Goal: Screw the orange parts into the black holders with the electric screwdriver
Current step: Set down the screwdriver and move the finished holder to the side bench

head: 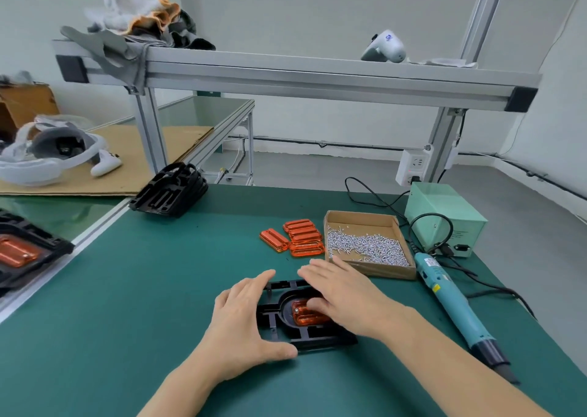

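Observation:
A black holder [282, 327] lies flat on the green mat near me, with an orange part [301, 316] seated in its oval recess. My left hand [244, 318] grips the holder's left edge, thumb at the front corner and fingers at the back. My right hand [343, 296] lies over the right side, fingers spread, thumb pressing on the orange part. The teal electric screwdriver [451, 302] rests on the mat to the right, untouched. Several loose orange parts [293, 238] sit behind the holder. A cardboard tray of screws [368, 246] is beside them.
A stack of empty black holders [170, 191] stands at the mat's back left. A finished holder with an orange part [22, 254] lies at the far left. The green power supply box [444, 216] and cables sit at the back right. An aluminium frame beam [286, 73] crosses overhead.

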Motion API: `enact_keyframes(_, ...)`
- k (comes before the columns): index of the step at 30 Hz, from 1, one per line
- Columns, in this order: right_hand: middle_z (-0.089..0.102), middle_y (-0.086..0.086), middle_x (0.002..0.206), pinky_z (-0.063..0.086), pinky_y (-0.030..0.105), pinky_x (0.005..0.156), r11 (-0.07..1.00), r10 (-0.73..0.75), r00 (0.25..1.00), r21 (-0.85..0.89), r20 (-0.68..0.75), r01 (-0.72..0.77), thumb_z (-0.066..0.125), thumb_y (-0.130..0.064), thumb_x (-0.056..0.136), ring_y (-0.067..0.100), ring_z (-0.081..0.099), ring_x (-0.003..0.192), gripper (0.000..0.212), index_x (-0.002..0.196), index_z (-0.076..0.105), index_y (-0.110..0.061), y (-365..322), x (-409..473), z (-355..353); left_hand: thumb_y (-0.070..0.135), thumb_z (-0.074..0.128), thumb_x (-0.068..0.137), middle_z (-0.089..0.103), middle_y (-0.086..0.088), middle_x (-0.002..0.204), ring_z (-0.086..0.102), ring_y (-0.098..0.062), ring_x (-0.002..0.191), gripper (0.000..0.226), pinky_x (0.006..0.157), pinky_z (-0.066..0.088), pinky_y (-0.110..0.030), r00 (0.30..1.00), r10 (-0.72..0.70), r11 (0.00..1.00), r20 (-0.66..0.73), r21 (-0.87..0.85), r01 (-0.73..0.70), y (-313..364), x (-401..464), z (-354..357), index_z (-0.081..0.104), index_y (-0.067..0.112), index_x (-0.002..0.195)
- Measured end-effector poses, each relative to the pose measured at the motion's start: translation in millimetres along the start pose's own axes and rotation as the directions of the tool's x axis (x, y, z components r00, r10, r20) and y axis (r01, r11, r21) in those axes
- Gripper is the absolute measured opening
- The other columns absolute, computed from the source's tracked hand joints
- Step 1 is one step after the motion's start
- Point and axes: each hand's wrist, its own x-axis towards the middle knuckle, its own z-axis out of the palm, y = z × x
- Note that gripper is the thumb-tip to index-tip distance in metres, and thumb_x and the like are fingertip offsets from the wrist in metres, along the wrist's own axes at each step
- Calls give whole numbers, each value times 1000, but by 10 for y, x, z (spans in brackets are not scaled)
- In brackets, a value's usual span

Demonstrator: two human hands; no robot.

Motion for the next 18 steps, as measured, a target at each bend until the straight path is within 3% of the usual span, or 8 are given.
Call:
enact_keyframes(7,40,-3,151,5,29,118,999,-5,1000,37,7,5,39,-27,103,10,26,143,46,149,35,-22,74,197,113,69,71,46,26,31,129,13,-5,120,117,105,22,-26,999,-27,1000,35,-16,27,-63,33,9,7,51,142)
enact_keyframes(11,58,-5,133,26,28,107,997,-13,999,81,-53,17,46,-26,101,14,47,124,38,138,49,-23,94,229,105,68,72,46,27,30,132,14,-4,120,117,103,18,-23,999,-18,1000,43,-23,18,-97,64,-1,7,51,141)
enact_keyframes(18,58,-10,128,39,29,99,959,27,997,284,-70,-6,48,-27,101,12,53,117,31,131,54,-25,11,316,20,62,76,46,28,36,135,19,-5,126,113,101,24,-23,999,-24,990,37,-136,28,-241,54,-215,9,58,138)
